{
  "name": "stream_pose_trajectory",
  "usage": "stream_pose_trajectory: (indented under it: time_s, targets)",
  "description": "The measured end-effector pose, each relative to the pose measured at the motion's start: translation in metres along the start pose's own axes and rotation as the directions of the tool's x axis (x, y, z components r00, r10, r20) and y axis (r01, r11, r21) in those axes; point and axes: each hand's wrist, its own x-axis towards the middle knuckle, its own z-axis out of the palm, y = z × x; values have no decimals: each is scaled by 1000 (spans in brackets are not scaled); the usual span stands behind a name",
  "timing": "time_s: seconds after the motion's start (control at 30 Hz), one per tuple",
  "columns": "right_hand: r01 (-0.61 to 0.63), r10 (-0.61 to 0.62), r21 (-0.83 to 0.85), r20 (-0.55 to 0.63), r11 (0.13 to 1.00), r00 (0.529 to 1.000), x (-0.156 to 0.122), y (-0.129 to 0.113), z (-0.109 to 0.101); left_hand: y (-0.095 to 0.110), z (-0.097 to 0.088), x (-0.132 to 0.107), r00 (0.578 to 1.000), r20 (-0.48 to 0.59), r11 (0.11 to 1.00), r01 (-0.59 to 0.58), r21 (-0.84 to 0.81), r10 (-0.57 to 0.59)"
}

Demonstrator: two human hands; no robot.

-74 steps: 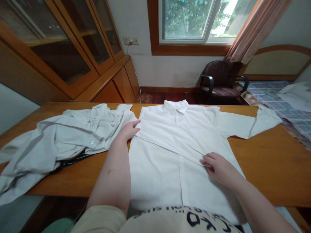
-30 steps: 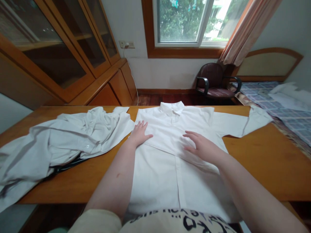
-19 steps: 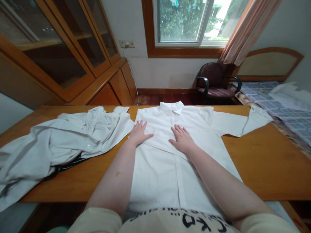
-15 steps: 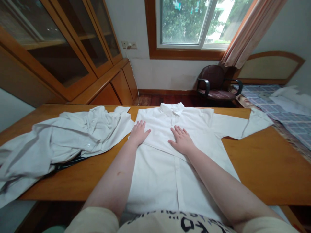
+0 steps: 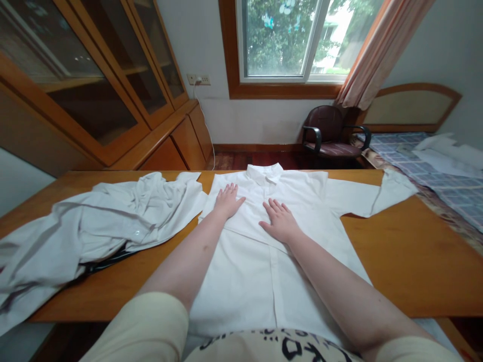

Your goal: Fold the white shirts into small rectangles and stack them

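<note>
A white collared shirt lies spread front side up in front of me, its collar pointing away. One sleeve is folded across the chest; the other stretches out to the right with its cuff crumpled. My left hand rests flat on the folded part near the left shoulder, fingers apart. On the chest just below the collar, my right hand also lies flat with spread fingers. Neither hand grips the cloth. The shirt's lower edge is hidden by my own body.
A heap of white garments with something black under it covers the left of the wooden table. Beyond the table stand a glass-door cabinet, an office chair and a bed at the right.
My left hand has slid right and slightly farther up across the folded part of the shirt. My right hand stays in about the same place. The view has tilted slightly upward.
</note>
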Motion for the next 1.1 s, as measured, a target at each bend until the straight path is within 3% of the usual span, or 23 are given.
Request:
stream_pose_trajectory:
  time_s: [0.27,0.47,0.57,0.67,0.73,0.8,0.87,0.97,1.1]
  targets:
    - [-1,1,13,11,1000,1000,-1,0,-3,-37,-6,34,966,-44,967,255,-13,-255]
    - [1,-1,16,5,1000,1000,-2,0,-4,-51,-14,44,972,-27,972,234,17,-233]
    - [3,-3,12,-3,1000,1000,-2,0,-4,-48,-19,43,967,-46,967,252,47,-250]
    - [-1,1,7,1,1000,1000,-1,-1,-3,-24,-19,30,934,-190,939,326,111,-302]
    - [-5,5,2,11,1000,1000,0,-1,-3,2,-13,13,949,-249,959,238,156,-195]
    - [-10,10,0,14,1000,1000,0,-1,-3,25,-4,-9,985,-147,986,107,129,-88]
    - [-13,13,0,14,1000,1000,0,-1,-3,37,5,-31,992,-65,992,108,61,-104]
    - [-2,2,3,12,1000,1000,0,0,-3,23,9,-56,997,-43,997,72,37,-71]
    - [13,-13,2,-9,1000,1000,-1,1,-1,-29,-2,-71,998,-21,996,58,62,-57]
